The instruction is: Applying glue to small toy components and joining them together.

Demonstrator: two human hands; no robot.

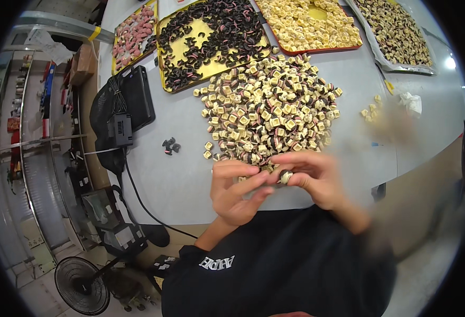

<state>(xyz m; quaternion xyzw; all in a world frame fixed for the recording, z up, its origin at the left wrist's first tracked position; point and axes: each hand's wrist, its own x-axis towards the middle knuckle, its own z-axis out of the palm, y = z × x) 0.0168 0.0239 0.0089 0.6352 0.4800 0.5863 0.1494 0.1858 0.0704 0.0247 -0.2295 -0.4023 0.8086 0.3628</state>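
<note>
My right hand pinches a small round-looking cream-and-dark piece between thumb and fingers, just above the table's near side. Close beside it on the left, my left hand has its fingers bent but apart, the tips near that piece with nothing visible between them. Beyond both hands spreads a big heap of small layered pieces, with square cream tops and pink and dark bands. Part of the heap's near edge is hidden behind my fingers.
Along the far side stand a yellow tray of dark curved pieces, a red-rimmed tray of cream squares, and trays of other pieces at either end. A black device with a cable lies left. White crumpled tissue lies right; a fan stands lower left.
</note>
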